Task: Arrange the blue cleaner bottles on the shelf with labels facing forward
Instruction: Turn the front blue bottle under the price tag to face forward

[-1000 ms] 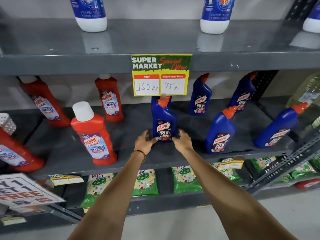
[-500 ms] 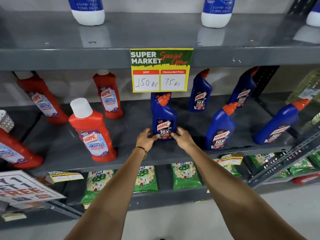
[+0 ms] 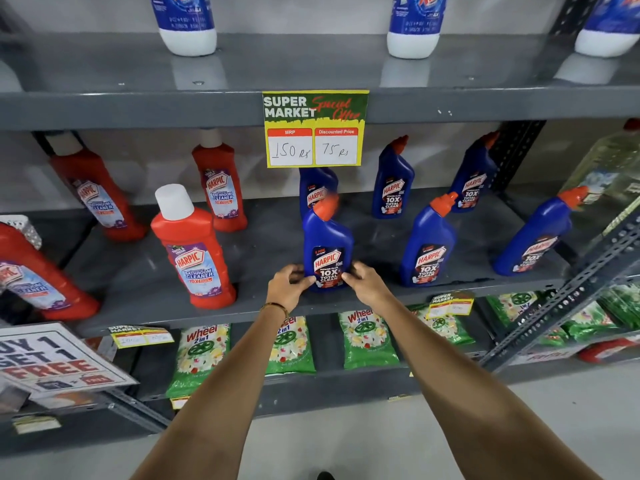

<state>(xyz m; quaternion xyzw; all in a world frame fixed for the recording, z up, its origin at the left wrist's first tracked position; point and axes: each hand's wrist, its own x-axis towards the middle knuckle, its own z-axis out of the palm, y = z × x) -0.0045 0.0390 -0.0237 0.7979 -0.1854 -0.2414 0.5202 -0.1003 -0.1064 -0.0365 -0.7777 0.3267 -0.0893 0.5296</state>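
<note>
Several blue cleaner bottles with orange caps stand on the grey middle shelf (image 3: 277, 247). The front middle blue bottle (image 3: 327, 244) stands upright, label toward me. My left hand (image 3: 289, 287) grips its base from the left and my right hand (image 3: 367, 285) grips it from the right. Behind it another blue bottle (image 3: 317, 188) is half hidden by the price sign. More blue bottles stand at the back middle (image 3: 393, 181), back right (image 3: 474, 178), front right (image 3: 427, 244) and far right (image 3: 535, 237), all with labels showing.
Red bathroom cleaner bottles (image 3: 194, 251) fill the shelf's left half. A yellow-green price sign (image 3: 313, 129) hangs from the shelf above, where white-based bottles (image 3: 188, 26) stand. Green detergent packs (image 3: 199, 355) lie on the lower shelf. A promo sign (image 3: 52, 362) sits at lower left.
Both hands have closed in on the base of the front middle blue bottle. The bottle has stayed in about the same place.
</note>
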